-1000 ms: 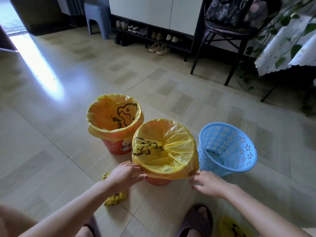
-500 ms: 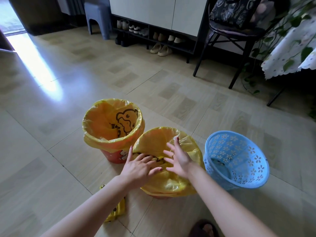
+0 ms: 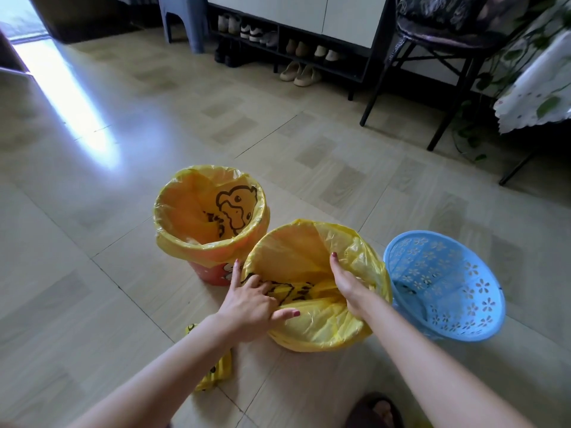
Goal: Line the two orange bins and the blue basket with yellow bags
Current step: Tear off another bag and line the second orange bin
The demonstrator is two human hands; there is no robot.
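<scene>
Left hand point(image 3: 250, 307): I'm seeing it lying flat on the near bin's bag point(image 3: 321, 325), fingers spread.
Right hand point(image 3: 347, 281): reaching inside, fingers straight (holding nothing).
Blue basket point(image 3: 445, 285): sitting unlined, just right.

On the tiled floor point(image 3: 92, 273) stand two orange bins and a blue basket point(image 3: 448, 285) in a row. The far bin point(image 3: 213, 271) has a yellow bag point(image 3: 197, 217) folded over its rim, with a duck drawing inside. The near bin is almost fully covered by its own yellow bag point(image 3: 321, 325). The left hand point(image 3: 250, 307) rests on the near rim with fingers spread, the thumb lying on the plastic. The right hand point(image 3: 346, 282) reaches inside this bag, fingers straight, pressing the plastic. The basket has no bag. A folded yellow bag point(image 3: 216, 372) lies on the floor under the left forearm.
</scene>
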